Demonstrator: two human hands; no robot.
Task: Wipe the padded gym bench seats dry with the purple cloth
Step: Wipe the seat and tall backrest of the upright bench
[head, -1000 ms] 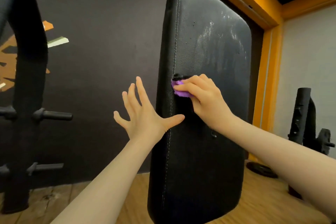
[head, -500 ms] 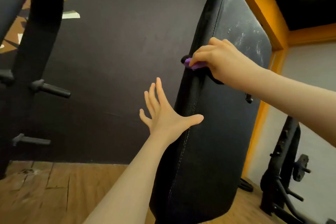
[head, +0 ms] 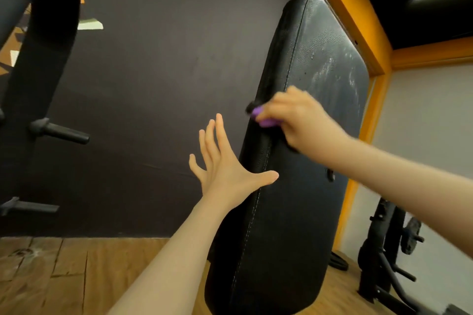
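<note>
My right hand (head: 299, 120) grips the bunched purple cloth (head: 263, 118) against the upright black bench pad's (head: 294, 212) left edge, slightly blurred. My left hand (head: 225, 169) at 7 o'clock of it, fingers spread straight, thumb touching the pad's seam. Wet streaks at the pad's 1 o'clock.

Two bare forearms in view, no sleeves anywhere along them. The left hand (head: 225, 174) wears no glove, ring or watch, nothing at the wrist. The right hand (head: 299, 120) is motion-blurred, yet it looks equally bare, wrist uncovered too.
</note>
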